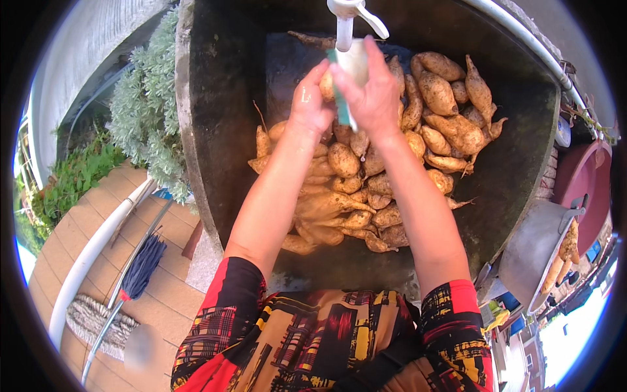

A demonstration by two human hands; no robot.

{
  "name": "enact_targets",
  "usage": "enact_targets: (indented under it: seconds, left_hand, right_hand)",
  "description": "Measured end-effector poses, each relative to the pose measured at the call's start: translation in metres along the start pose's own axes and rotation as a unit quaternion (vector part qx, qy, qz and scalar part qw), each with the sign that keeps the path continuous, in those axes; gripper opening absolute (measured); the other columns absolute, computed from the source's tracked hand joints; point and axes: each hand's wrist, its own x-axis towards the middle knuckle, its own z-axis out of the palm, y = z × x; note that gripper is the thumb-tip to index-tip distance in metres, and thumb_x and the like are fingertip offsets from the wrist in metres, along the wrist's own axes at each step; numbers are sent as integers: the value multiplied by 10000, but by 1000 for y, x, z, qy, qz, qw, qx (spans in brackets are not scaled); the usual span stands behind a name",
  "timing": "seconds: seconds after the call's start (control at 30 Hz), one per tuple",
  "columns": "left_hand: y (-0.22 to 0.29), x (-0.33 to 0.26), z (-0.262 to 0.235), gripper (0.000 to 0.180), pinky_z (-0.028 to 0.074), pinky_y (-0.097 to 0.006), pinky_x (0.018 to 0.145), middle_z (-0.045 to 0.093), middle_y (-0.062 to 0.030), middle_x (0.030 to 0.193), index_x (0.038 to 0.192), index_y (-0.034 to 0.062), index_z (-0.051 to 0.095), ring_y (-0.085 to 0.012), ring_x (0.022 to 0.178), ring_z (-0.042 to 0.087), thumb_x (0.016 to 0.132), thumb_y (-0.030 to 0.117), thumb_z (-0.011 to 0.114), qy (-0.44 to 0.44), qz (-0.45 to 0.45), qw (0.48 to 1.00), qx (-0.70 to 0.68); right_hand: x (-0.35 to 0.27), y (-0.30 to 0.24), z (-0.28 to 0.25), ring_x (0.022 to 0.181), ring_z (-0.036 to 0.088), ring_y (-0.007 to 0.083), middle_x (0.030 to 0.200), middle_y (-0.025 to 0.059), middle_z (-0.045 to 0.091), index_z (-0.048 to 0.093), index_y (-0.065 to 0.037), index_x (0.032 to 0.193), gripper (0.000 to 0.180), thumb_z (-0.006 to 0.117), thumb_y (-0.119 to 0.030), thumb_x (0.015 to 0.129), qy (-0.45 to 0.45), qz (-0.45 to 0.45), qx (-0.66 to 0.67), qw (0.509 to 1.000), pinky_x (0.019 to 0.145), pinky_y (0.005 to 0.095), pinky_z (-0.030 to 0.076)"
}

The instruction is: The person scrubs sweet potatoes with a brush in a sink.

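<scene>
Both of my hands are together below a white tap (344,29) at the far end of a dark basin (225,72). My right hand (377,95) is closed on a green and white scouring pad (343,108), blurred by motion, its thumb across the white side. Against the pad's green side, my left hand (308,101) grips a sweet potato (326,85), mostly hidden by fingers and pad. Beneath my forearms lies a heap of soil-stained sweet potatoes (344,160), the lower left ones appearing to be under water.
A metal pot (529,245) with several sweet potatoes stands outside the basin at right, near a dark pink tub (588,196). A white pipe (532,49) runs along the far right rim. At left are a silvery shrub (147,98), a blue mop (145,268) and paving (85,235).
</scene>
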Motion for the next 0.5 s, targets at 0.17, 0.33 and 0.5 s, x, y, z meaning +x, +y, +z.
enact_targets:
  seconds: [0.17, 0.33, 0.5]
  left_hand:
    - [11, 8, 4, 273, 504, -325, 677, 676, -85, 973, 1074, 50, 631, -227, 820, 643, 949, 275, 542, -162, -39, 986, -15]
    - [26, 14, -11, 309, 563, -369, 703, 691, -98, 896, 998, 15, 647, -234, 798, 677, 945, 291, 521, -110, -77, 991, 11]
    - [14, 14, -6, 214, 476, -345, 551, 652, -48, 816, 943, 100, 627, -213, 700, 613, 946, 263, 489, -135, -174, 974, 45]
  right_hand:
    - [33, 10, -12, 914, 650, 431, 957, 285, 658, 469, 35, 1326, 801, 645, -539, 795, -4, 124, 73, 990, 763, 470, 523]
    - [-38, -10, 8, 806, 617, 342, 923, 168, 565, 393, 34, 1401, 912, 673, -564, 772, 21, -103, -23, 994, 655, 432, 522]
    - [26, 23, -1, 759, 678, 401, 829, 252, 677, 523, 69, 1216, 740, 664, -526, 799, 88, 75, 28, 993, 697, 470, 530]
